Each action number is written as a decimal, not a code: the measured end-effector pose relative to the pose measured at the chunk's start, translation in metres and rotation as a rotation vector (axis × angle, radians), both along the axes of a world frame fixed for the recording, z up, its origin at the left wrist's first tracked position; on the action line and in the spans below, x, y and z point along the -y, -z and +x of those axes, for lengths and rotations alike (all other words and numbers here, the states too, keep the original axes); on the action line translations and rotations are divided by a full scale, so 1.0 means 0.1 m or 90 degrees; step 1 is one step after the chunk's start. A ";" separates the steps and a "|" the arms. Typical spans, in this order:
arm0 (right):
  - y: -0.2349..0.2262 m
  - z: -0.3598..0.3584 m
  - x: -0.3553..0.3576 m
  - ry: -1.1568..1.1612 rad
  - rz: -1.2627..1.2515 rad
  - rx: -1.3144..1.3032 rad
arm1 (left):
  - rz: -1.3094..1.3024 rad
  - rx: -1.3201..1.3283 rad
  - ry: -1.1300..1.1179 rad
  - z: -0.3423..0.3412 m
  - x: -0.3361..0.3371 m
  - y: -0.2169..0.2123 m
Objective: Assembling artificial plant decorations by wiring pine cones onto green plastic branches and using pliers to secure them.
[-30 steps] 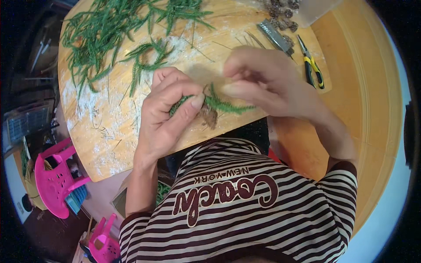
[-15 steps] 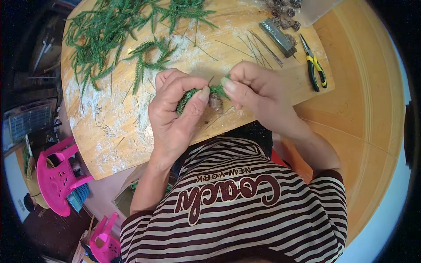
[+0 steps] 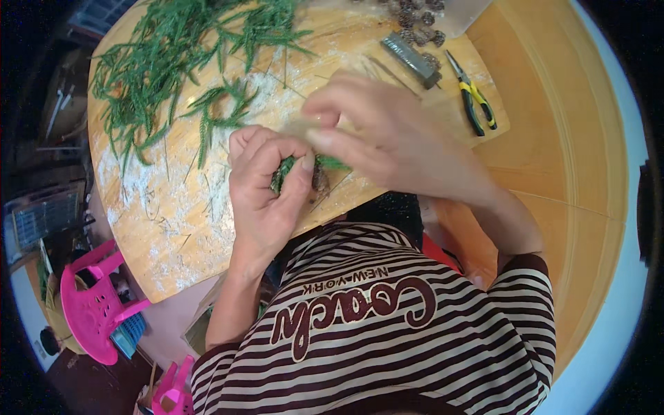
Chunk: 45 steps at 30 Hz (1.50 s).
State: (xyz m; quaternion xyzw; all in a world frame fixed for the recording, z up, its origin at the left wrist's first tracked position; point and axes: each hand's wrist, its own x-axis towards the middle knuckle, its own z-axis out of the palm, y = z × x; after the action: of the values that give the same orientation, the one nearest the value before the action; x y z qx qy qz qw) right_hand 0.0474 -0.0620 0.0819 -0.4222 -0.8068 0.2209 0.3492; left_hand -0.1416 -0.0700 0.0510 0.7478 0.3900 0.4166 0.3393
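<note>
My left hand (image 3: 266, 183) is closed, pinching a green artificial pine sprig (image 3: 279, 174) between thumb and curled fingers. A small brown pine cone (image 3: 320, 179) hangs beside the thumb tip, and more green needles (image 3: 333, 163) stick out to its right. Most of what lies inside the left hand is hidden by the fingers. My right hand (image 3: 380, 131) is raised just above and to the right of the pine cone. Motion smears its fingertips, so I cannot make out whether they hold anything.
Loose green sprigs (image 3: 149, 76) are heaped at the table's far left, with a separate sprig (image 3: 218, 111) nearer. Pine cones (image 3: 418, 31), a grey block (image 3: 410, 60) and yellow-black pliers (image 3: 474, 100) lie far right. White flecks dust the wooden table (image 3: 270, 52). A pink chair (image 3: 93, 315) stands left.
My right hand has swung up and left, off the green needles it was pinching. My left hand keeps its pinch on the sprig. The whole view has shifted slightly.
</note>
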 end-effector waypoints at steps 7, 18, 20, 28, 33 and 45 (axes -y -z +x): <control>-0.01 0.05 0.00 -0.104 -0.186 0.042 | 0.039 -0.064 0.030 -0.01 0.04 -0.02; -0.06 0.21 -0.12 -0.160 -0.181 -0.004 | -0.090 0.022 0.101 -0.09 -0.11 -0.02; -0.06 0.24 -0.12 -0.183 -0.145 -0.059 | -0.124 0.056 0.105 -0.13 -0.13 0.00; -0.03 0.05 -0.12 -0.257 -0.126 -0.103 | -0.479 0.357 0.217 -0.19 -0.09 -0.01; -0.04 0.00 -0.05 -0.221 -0.102 -0.117 | -0.426 0.300 0.218 -0.18 -0.09 -0.02; -0.12 -0.13 0.05 0.021 -0.084 -0.059 | -0.260 0.194 0.013 -0.12 -0.13 0.02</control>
State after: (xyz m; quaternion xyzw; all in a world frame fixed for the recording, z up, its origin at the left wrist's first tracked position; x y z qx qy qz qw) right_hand 0.0342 -0.0672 0.0942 -0.4467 -0.7665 0.2874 0.3609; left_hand -0.1536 -0.0570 0.0491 0.5962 0.4028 0.4340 0.5422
